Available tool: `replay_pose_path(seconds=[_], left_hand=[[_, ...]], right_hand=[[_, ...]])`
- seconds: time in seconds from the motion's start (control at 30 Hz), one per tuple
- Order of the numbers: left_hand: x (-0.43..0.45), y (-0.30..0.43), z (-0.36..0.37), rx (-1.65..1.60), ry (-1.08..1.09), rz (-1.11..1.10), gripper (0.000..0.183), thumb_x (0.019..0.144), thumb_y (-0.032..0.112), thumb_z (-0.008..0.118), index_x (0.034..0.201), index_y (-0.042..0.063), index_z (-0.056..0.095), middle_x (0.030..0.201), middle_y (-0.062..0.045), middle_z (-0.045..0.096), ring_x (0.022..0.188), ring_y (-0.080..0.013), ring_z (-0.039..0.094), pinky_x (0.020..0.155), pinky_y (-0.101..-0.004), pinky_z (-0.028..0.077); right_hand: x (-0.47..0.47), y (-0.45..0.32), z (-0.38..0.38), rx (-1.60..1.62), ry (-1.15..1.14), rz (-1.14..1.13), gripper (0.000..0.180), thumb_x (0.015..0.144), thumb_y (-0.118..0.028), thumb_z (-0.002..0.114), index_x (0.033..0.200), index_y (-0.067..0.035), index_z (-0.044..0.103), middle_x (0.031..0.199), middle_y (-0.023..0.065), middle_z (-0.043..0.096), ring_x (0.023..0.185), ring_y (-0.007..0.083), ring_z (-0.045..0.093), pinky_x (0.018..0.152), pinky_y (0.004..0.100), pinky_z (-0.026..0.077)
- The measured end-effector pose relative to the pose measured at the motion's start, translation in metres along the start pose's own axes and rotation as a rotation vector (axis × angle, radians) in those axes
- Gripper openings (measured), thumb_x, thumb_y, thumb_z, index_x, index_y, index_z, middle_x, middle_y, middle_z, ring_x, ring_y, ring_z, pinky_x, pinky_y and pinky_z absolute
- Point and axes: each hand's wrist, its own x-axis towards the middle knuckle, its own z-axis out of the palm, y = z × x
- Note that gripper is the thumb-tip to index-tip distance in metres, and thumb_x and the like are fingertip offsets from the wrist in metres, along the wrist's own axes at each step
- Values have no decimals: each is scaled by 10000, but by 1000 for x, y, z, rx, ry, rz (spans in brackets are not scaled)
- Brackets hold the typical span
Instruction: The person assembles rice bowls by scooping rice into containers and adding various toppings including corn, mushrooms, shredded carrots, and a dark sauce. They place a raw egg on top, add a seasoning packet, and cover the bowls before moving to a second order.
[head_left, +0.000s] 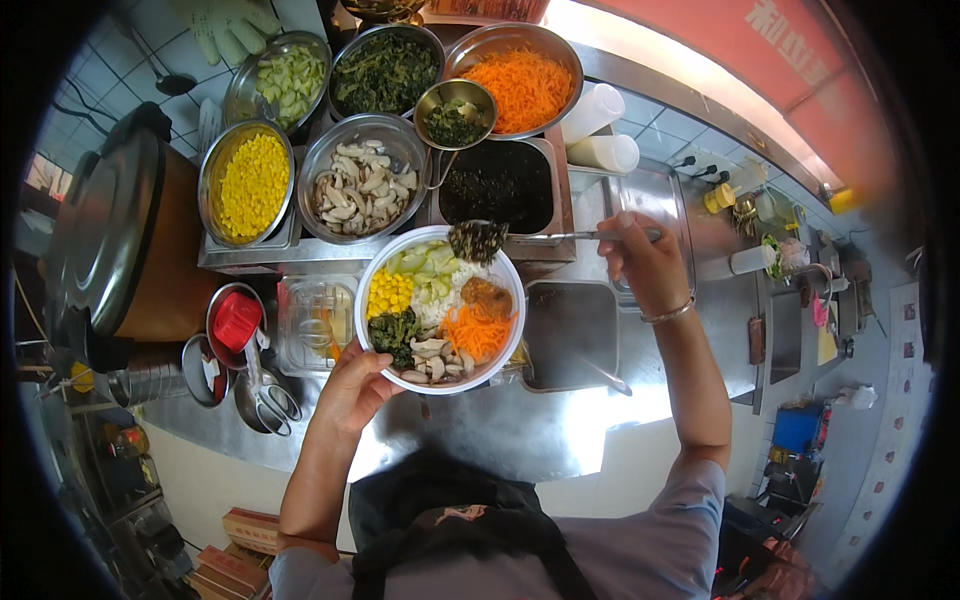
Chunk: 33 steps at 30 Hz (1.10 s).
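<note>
My left hand (364, 379) grips the lower left rim of a white round bowl (363, 300), held above the steel counter. Inside it, white rice (433, 309) is partly covered by sliced green vegetable (424, 266), corn kernels (388, 292), dark leafy greens (395, 334), sliced mushrooms (435, 361), shredded carrot (480, 331) and a brown sauce or paste (487, 298). In my right hand (641, 259) is the handle of a metal spoon (562, 236). Its head, over the bowl's upper right rim, carries a dark, flaky heap (478, 241). Behind it stands a square steel pan (564, 187) of similar dark food.
Steel bowls of corn (255, 187), mushrooms (360, 187), greens (386, 71) and carrot (525, 86) crowd the back. A large lidded pot (120, 240) stands left, near scissors (274, 405) and a clear plastic container (319, 322). A steel pan (570, 330) sits right of the bowl.
</note>
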Motion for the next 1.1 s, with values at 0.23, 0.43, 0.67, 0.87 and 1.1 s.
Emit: replay_pose_path(seconds=[0.23, 0.43, 0.67, 0.87, 1.1], left_hand=[[-3, 1, 3, -12, 6, -3, 595, 731, -13, 596, 1289, 54, 401, 1193, -148, 540, 1061, -312, 575, 869, -486, 513], [-6, 2, 4, -3, 36, 6, 598, 725, -23, 596, 1287, 46, 402, 1185, -147, 545, 1060, -305, 576, 872, -468, 515], [-5, 1, 2, 49, 43, -2, 713, 704, 41, 635, 1341, 67, 315, 1233, -166, 496, 1065, -318, 565, 857, -462, 520], [-7, 1, -5, 61, 91, -26, 724, 702, 37, 638, 1345, 75, 307, 1235, -164, 496, 1066, -321, 564, 849, -469, 524], [-8, 0, -7, 41, 109, -5, 708, 705, 27, 637, 1335, 72, 316, 1216, -163, 507, 1054, -319, 570, 838, -461, 532]], right_hand=[[-14, -7, -3, -335, -284, -375, 208, 903, -154, 574, 928, 42, 639, 720, 68, 607, 590, 96, 558, 557, 219, 471], [-11, 3, -11, -139, -131, -290, 249, 922, -188, 543, 950, 44, 628, 733, 85, 610, 588, 97, 554, 534, 219, 455], [46, 25, -14, -193, 141, -192, 277, 907, -241, 562, 882, 26, 633, 708, 81, 624, 538, 98, 545, 515, 231, 453], [88, 66, 15, -458, 33, -215, 297, 889, -268, 584, 830, 17, 649, 621, 59, 608, 497, 89, 561, 464, 227, 455], [92, 72, 7, 26, 108, 18, 318, 893, -280, 580, 845, 30, 628, 639, 71, 599, 483, 91, 513, 444, 220, 448]])
